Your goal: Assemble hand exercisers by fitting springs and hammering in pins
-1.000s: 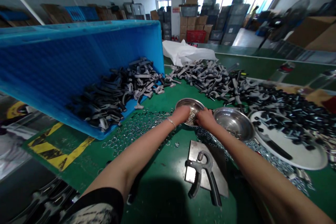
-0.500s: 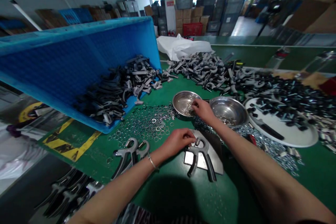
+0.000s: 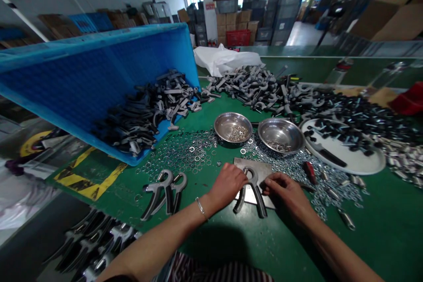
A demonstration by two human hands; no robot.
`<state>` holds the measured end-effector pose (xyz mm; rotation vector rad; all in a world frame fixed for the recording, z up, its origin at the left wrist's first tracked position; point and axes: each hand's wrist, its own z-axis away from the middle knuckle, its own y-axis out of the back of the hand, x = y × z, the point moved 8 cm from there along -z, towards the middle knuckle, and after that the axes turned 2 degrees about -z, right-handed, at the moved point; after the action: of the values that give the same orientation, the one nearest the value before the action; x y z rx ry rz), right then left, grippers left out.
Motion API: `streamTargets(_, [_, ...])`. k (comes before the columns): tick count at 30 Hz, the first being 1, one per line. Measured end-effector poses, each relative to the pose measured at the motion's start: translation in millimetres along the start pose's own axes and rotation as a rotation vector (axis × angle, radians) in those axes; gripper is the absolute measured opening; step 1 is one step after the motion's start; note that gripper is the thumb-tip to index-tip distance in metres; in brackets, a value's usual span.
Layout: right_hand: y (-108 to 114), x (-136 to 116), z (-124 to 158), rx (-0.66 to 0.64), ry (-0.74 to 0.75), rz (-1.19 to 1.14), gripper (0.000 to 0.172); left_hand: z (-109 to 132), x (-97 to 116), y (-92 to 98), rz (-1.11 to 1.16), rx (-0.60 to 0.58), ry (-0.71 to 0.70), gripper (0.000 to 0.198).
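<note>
Green table (image 3: 211, 240): hand-grip (image 3: 256, 190), bowl (image 3: 222, 120) of washers (image 3: 238, 132)

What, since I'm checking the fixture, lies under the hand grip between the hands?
A flat metal plate lies under the hand grip, on the green table. The left hand and right hand cover its side edges.

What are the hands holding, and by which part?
Hand gripper on a metal plate: left hand at its top, right hand at its right handle.
</note>
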<state>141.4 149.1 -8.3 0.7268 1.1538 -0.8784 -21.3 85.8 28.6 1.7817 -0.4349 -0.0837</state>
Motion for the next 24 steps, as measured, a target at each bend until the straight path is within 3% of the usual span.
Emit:
streamTargets(4, [-12.6,-23.6,1.8,0.039,0.286,0.412,0.023,17.6,12.0,2.6,-0.054,-0.001,-0.138,0.031])
streamTargets(7, [-34.4,-36.9,5.3,-0.002,0.566,0.614,0.017,26.8,17.0,1.8,-0.06,-0.024,-0.151,0.036])
streamTargets(11, [-54.3,-37.0,6.4,-0.041,0.77,0.812,0.017,28.4,9.0,-1.1,0.121,-0.029,0.018,0.039])
streamTargets(15, [-60.8,-33.0,3.8,-0.051,0.81,0.941,0.019,23.6,-15.3,3.5,0.39,-0.014,0.248,0.032])
streamTargets(18, [-63.0,-33.9,5.2,-0.052,0.82,1.014,0.021,6.6,-39.1,22.2,0.408,0.018,0.291,0.028])
streamTargets(21, [-68.6,-37.4,13.2,-0.09,0.896,1.146,0.026,-26.2,-68.5,44.4,0.297,0.05,0.262,0.026])
streamTargets(24, [-74.3,-37.1,27.1,-0.15,1.027,1.321,0.035,-66.1,-101.2,46.0,0.182,-0.038,0.278,0.025])
